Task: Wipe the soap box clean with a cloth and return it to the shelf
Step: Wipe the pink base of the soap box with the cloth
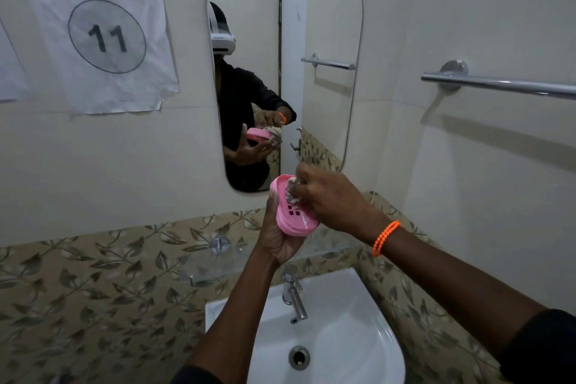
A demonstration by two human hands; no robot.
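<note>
My left hand (279,235) grips a pink soap box (291,213) from below and holds it up in front of the mirror, its slotted inside facing me. My right hand (327,196) is curled round a bunched pale cloth (293,188) and presses it into the upper part of the box. Most of the cloth is hidden under my fingers. A clear glass shelf (215,268) on chrome brackets is fixed to the leaf-patterned tile band below my hands.
A white basin (358,330) with a chrome tap (294,293) sits below. The mirror (324,40) hangs on the wall ahead and a chrome towel bar (498,84) is on the right wall. A paper sign (103,25) is taped at the upper left.
</note>
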